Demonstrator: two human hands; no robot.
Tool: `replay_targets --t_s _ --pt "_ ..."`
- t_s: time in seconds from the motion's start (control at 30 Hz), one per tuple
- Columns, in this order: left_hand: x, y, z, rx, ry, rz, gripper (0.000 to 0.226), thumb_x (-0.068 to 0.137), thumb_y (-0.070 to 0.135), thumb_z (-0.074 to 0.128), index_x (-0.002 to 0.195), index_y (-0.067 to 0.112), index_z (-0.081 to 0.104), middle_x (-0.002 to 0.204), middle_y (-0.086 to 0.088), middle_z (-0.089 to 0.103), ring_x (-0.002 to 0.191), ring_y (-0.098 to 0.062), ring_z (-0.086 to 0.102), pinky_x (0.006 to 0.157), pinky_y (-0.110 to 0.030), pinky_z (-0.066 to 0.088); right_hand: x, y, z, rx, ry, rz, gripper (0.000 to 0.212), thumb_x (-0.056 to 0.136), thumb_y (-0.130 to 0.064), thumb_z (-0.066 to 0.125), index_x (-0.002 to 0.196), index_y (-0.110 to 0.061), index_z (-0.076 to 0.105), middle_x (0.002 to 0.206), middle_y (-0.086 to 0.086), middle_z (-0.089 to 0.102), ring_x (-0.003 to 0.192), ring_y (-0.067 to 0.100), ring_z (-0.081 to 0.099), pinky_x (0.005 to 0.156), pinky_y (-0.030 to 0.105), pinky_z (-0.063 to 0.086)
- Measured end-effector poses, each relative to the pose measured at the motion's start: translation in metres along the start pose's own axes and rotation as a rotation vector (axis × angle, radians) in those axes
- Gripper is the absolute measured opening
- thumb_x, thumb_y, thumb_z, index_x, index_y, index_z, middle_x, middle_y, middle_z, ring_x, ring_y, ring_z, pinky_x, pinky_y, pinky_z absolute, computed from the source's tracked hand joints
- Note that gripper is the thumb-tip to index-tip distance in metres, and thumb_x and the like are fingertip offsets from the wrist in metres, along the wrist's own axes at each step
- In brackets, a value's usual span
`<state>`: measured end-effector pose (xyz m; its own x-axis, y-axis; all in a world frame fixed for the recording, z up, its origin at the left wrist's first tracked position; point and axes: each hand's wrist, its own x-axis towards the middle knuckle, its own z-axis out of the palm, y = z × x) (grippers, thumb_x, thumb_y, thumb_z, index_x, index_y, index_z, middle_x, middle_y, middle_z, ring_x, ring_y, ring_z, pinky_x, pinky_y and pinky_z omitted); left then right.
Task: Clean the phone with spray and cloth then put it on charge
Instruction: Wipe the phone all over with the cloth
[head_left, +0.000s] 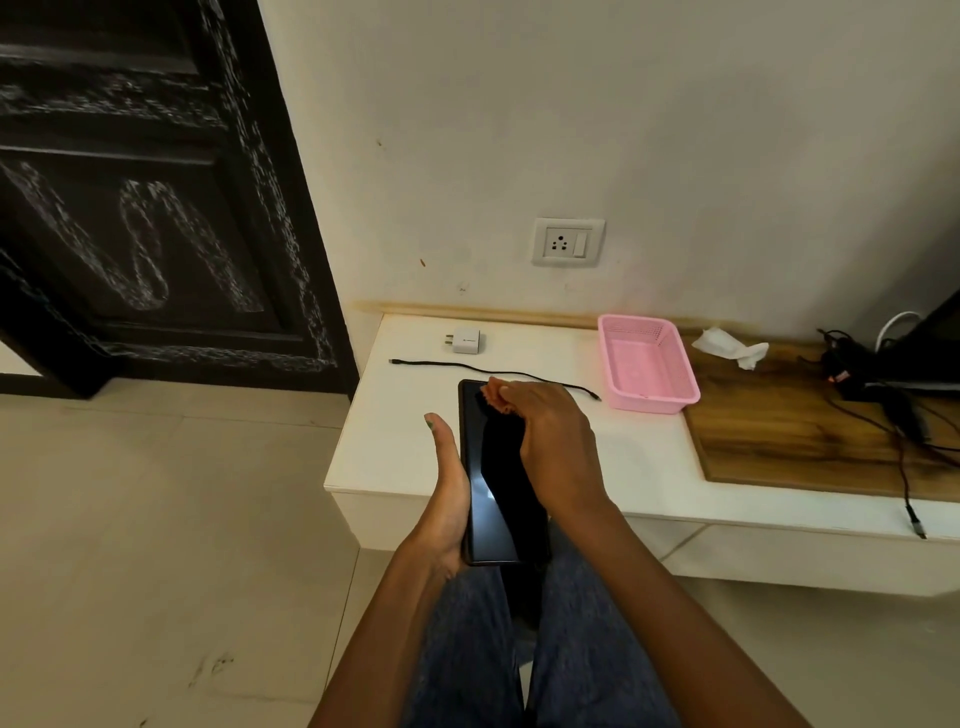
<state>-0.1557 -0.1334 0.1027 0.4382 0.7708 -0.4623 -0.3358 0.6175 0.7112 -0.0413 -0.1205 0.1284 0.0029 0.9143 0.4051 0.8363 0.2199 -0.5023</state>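
Observation:
The black phone (480, 493) is held over the front edge of the white shelf (395, 441), screen up. My left hand (447, 499) holds it along its left side, with the thumb straight up beside the edge. My right hand (550, 447) lies over the upper right of the screen with its fingers curled. It grips what looks like a black cloth (511, 467), which covers the right part of the screen. A white charger adapter (467, 340) and a loose black cable (498, 371) lie on the shelf behind the phone. A wall socket (567, 242) sits above them. No spray bottle is in view.
A pink basket (647, 402) stands right of the cable. Beyond it a crumpled white tissue (730, 348) lies on a wooden top (779, 441), with tangled black cables (883, 410) at the far right. A dark carved door (156, 208) stands to the left.

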Motion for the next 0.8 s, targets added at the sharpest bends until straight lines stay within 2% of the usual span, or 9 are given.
replay_targets --t_s 0.13,0.27,0.33,0.47,0.57,0.67,0.77,0.8 --pt "-0.001 -0.002 -0.001 0.018 -0.002 -0.014 0.120 0.037 0.096 0.030 0.132 0.025 0.052 0.117 -0.011 0.069 0.107 -0.025 0.066 0.087 -0.036 0.055 -0.005 -0.003 0.001 -0.023 0.037 0.005 0.044 0.078 0.003 0.064 0.118 -0.015 0.063 0.113 0.002 0.066 0.107 0.019 0.058 0.080 0.029 0.052" --pt "0.002 -0.008 -0.003 0.044 0.027 -0.043 0.125 0.031 0.100 0.032 0.130 0.027 0.055 0.118 -0.012 0.068 0.108 -0.026 0.065 0.100 -0.044 0.047 -0.007 -0.003 0.000 -0.035 0.030 0.035 0.040 0.081 0.002 0.062 0.118 -0.013 0.063 0.113 0.004 0.066 0.109 0.021 0.057 0.083 0.033 0.053" --pt "0.003 -0.010 -0.003 0.048 0.035 -0.041 0.122 0.030 0.100 0.033 0.124 0.027 0.059 0.115 -0.010 0.070 0.107 -0.026 0.066 0.099 -0.043 0.048 -0.009 -0.003 0.000 -0.042 0.029 0.047 0.041 0.081 0.001 0.062 0.119 -0.013 0.062 0.115 0.004 0.065 0.110 0.020 0.056 0.084 0.030 0.050" --pt "0.000 -0.010 0.001 0.009 -0.005 -0.022 0.101 0.036 0.095 0.034 0.107 0.031 0.065 0.104 -0.005 0.074 0.097 -0.019 0.070 0.071 -0.029 0.058 -0.013 -0.004 -0.001 -0.052 0.039 0.067 0.045 0.077 0.008 0.062 0.118 -0.010 0.063 0.113 0.005 0.066 0.108 0.022 0.057 0.082 0.030 0.049" --pt "-0.001 -0.010 0.001 0.012 -0.006 -0.011 0.094 0.036 0.094 0.034 0.098 0.033 0.069 0.099 -0.004 0.075 0.092 -0.018 0.071 0.064 -0.026 0.058 -0.015 -0.003 -0.001 -0.063 0.025 0.101 0.043 0.080 0.006 0.059 0.120 -0.011 0.061 0.116 0.005 0.064 0.111 0.022 0.054 0.086 0.031 0.049" --pt "0.000 -0.010 -0.003 0.037 -0.008 -0.019 0.092 0.036 0.097 0.030 0.088 0.038 0.076 0.098 -0.004 0.075 0.092 -0.019 0.071 0.067 -0.027 0.058 -0.018 0.000 -0.001 -0.064 0.007 0.124 0.043 0.083 0.005 0.058 0.122 -0.012 0.060 0.118 0.005 0.064 0.112 0.021 0.054 0.089 0.032 0.049" --pt "0.003 -0.010 -0.011 0.058 -0.007 -0.032 0.103 0.038 0.101 0.026 0.106 0.037 0.069 0.107 -0.008 0.073 0.101 -0.025 0.069 0.082 -0.035 0.055 -0.021 0.002 -0.003 -0.013 0.010 0.129 0.045 0.080 0.012 0.056 0.119 -0.010 0.063 0.115 0.007 0.066 0.107 0.024 0.058 0.091 0.032 0.048" --pt "0.003 -0.010 -0.012 0.053 -0.020 -0.031 0.103 0.039 0.101 0.026 0.108 0.037 0.069 0.109 -0.009 0.072 0.102 -0.026 0.068 0.083 -0.036 0.055 -0.022 0.002 -0.005 -0.007 0.011 0.120 0.046 0.078 0.014 0.056 0.118 -0.009 0.063 0.113 0.008 0.067 0.106 0.025 0.059 0.091 0.033 0.049"
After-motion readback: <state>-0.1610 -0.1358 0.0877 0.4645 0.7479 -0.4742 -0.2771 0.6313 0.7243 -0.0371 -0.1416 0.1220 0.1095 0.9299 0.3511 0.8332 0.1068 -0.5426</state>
